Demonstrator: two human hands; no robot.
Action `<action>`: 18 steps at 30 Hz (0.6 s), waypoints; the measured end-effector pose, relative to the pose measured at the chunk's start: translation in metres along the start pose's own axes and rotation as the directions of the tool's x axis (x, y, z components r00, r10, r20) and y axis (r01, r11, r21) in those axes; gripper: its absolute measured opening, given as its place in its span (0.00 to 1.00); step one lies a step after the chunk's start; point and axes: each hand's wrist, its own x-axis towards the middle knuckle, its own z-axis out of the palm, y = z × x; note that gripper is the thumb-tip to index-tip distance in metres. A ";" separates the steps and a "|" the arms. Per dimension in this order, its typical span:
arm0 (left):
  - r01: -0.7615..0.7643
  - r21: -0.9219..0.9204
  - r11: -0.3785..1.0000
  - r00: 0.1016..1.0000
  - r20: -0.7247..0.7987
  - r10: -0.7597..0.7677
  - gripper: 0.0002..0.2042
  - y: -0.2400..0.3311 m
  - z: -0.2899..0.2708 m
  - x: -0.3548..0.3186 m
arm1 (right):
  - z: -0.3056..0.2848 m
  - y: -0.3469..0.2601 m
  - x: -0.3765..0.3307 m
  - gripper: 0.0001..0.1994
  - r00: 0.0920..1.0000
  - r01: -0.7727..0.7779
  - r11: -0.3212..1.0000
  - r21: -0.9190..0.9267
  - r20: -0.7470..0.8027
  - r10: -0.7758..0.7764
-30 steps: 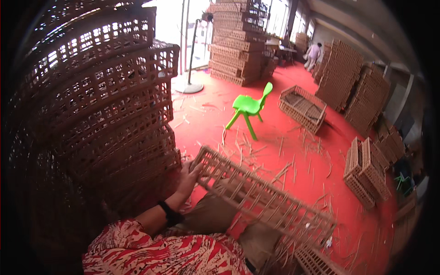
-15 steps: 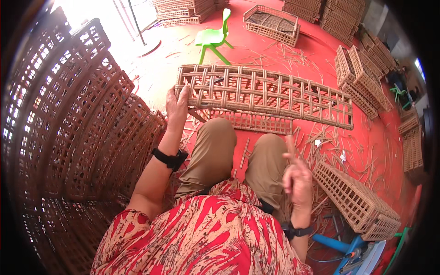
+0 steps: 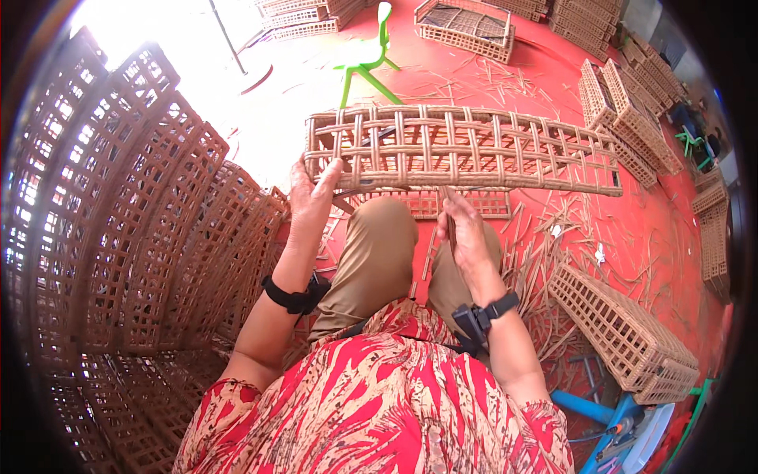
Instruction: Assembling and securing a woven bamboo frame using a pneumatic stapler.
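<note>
A long woven wicker basket (image 3: 474,150) lies on its side above my knees, its open lattice facing me. My left hand (image 3: 310,193) grips its left end, with the thumb on the near face and the other fingers at the corner. My right hand (image 3: 466,229) is just below the basket's near lower edge, closed on a thin brown wicker strip (image 3: 451,229). The strip's upper end reaches the basket's edge; whether it is woven in there, I cannot tell.
Tall stacks of wicker baskets (image 3: 118,205) rise close on my left. Another basket (image 3: 624,328) lies at my right, by a blue stool (image 3: 620,430) bearing tools. Loose strips (image 3: 545,245) litter the red floor. A green chair (image 3: 369,67) stands ahead, with more baskets (image 3: 466,31) beyond.
My right hand has come up and left from beside my right knee to the basket's lower edge, with the strip now visible in it. The basket's right end has risen slightly.
</note>
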 end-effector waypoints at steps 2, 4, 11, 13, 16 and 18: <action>-0.069 0.093 0.993 0.998 0.010 0.068 0.27 0.001 0.003 -0.007 | 0.002 0.005 0.017 0.12 0.997 0.073 0.997 0.004 -0.028 -0.072; -0.056 0.094 0.994 0.998 0.009 0.056 0.27 0.000 0.000 -0.007 | 0.004 0.005 0.035 0.11 0.997 0.079 0.996 0.030 -0.013 -0.079; -0.089 0.306 0.948 0.996 0.026 0.085 0.27 0.005 -0.012 -0.017 | 0.018 0.003 0.074 0.06 0.943 0.320 0.920 0.228 0.017 -0.332; -0.090 0.351 0.932 0.996 0.032 0.085 0.28 0.011 -0.011 -0.024 | 0.021 0.000 0.072 0.06 0.944 0.302 0.927 0.222 0.066 -0.324; 0.021 0.245 0.969 0.999 0.042 -0.033 0.29 0.019 -0.012 -0.032 | 0.016 0.009 0.068 0.09 0.958 0.221 0.933 0.282 0.117 -0.262; -0.077 0.408 0.910 0.996 0.070 0.053 0.28 0.008 -0.023 -0.032 | 0.014 0.016 0.062 0.13 0.962 0.144 0.924 0.354 0.168 -0.214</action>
